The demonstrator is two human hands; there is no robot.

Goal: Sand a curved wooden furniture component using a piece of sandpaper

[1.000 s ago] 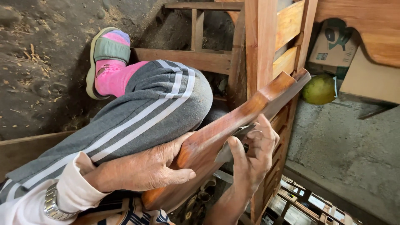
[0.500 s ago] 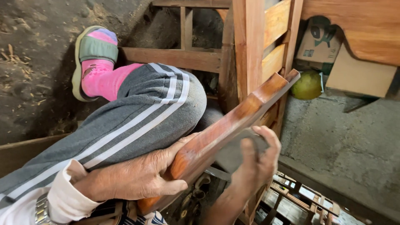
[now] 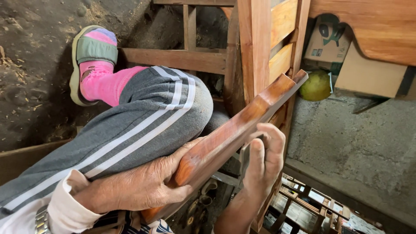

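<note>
A long reddish-brown shaped wooden piece (image 3: 242, 119) lies slanted across my raised knee, its far end pointing up to the right. My left hand (image 3: 138, 186) grips its lower end against my thigh. My right hand (image 3: 262, 162) presses a small grey sheet of sandpaper (image 3: 244, 156) against the piece's underside edge, fingers curled over it. My leg wears grey trousers (image 3: 143, 121) with white stripes, a pink sock and a sandal (image 3: 89, 56).
An unfinished wooden furniture frame (image 3: 260, 47) stands just behind the piece. A green round fruit (image 3: 315, 86) and a cardboard box (image 3: 329, 41) lie on the concrete floor at right. Dirt ground with wood chips spreads at left. More wooden slats (image 3: 312, 208) lie at lower right.
My right hand slid along the underside of the wooden piece, out and back, with the sandpaper. The view shifted slightly left. My left hand kept its grip.
</note>
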